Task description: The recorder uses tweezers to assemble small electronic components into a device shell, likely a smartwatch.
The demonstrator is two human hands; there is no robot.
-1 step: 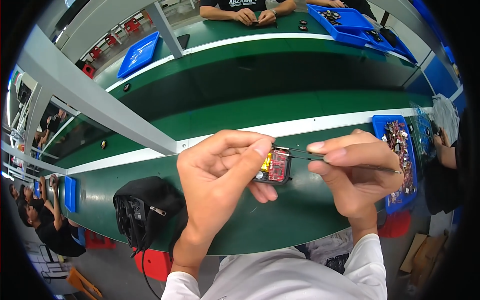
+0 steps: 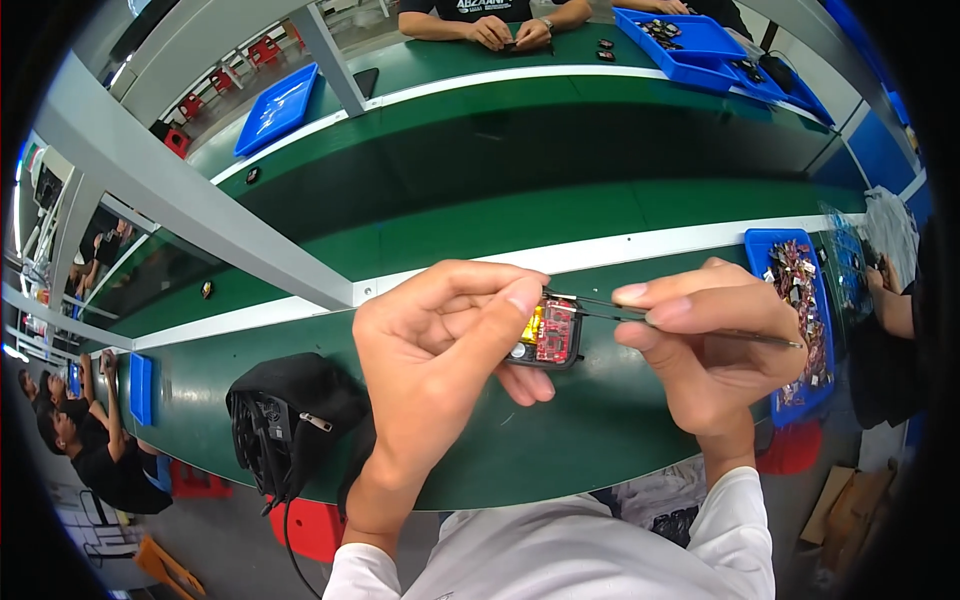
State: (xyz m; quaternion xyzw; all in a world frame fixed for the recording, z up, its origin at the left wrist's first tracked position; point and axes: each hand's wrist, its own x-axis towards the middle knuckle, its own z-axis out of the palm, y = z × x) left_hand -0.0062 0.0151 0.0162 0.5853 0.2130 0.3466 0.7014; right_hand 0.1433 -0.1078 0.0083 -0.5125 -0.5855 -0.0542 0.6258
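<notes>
My left hand (image 2: 435, 350) is closed on a small black plastic case (image 2: 574, 352). Inside the case sit a red circuit board (image 2: 556, 334) and a yellow-wrapped part (image 2: 533, 325). My left thumb presses near the case's upper left edge. Between the thumb and fingers of my right hand (image 2: 715, 340) is a pair of dark metal tweezers (image 2: 612, 311). The tweezer tips reach the top edge of the case, beside my left thumb. Whether they grip a part there is too small to tell.
A blue tray (image 2: 822, 392) full of small red boards stands at the right. A black bag (image 2: 295, 425) lies left on the green table (image 2: 480, 450). Beyond a white rail runs a green belt (image 2: 520, 215); across it a person's hands (image 2: 512, 35) work near blue trays (image 2: 690, 45).
</notes>
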